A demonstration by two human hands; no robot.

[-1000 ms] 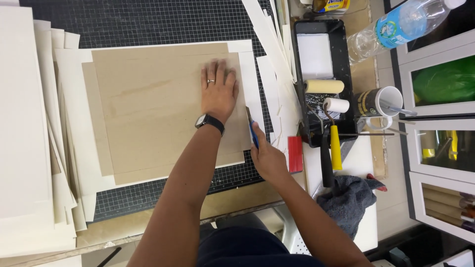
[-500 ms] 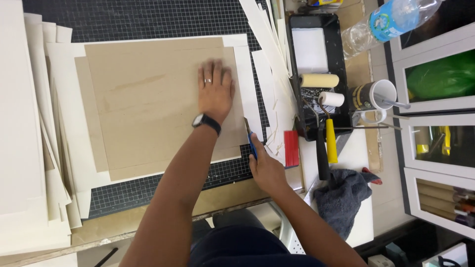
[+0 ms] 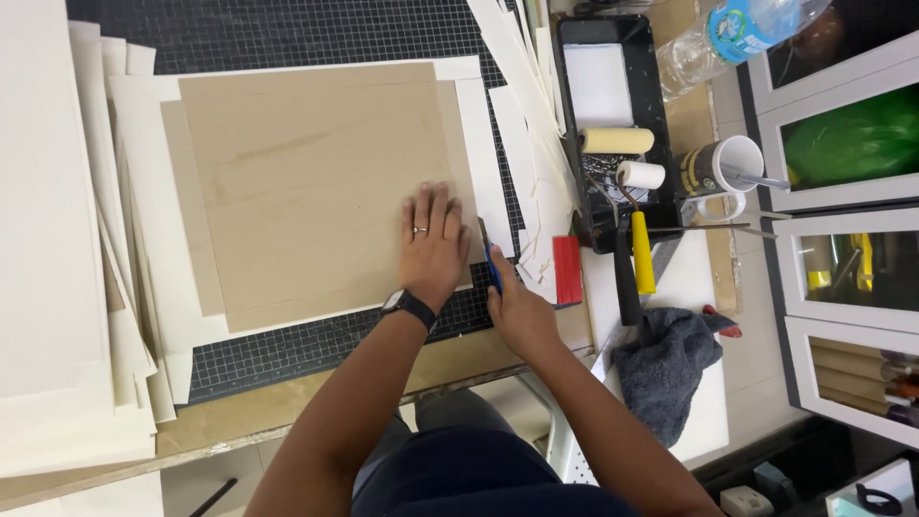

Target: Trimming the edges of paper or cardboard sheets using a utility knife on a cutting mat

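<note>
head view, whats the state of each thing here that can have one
left hand: flat, pressing on the tan board
right hand: gripping a blue knife
tan board: lying flat on white sheets
blue knife: held at the board's right edge
paint tray: holds two rollers
mug: upright
grey cloth: crumpled

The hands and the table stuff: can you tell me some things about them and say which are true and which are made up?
1. The left hand lies flat on the tan board. True.
2. The right hand holds a blue cutter at the board's right edge. True.
3. The grey cloth covers the tan board. False: it lies to the right, near the yellow-handled roller.
4. The black tray holds two rollers. True.
5. The white mug sits on the cutting mat. False: it stands right of the tray.
</note>
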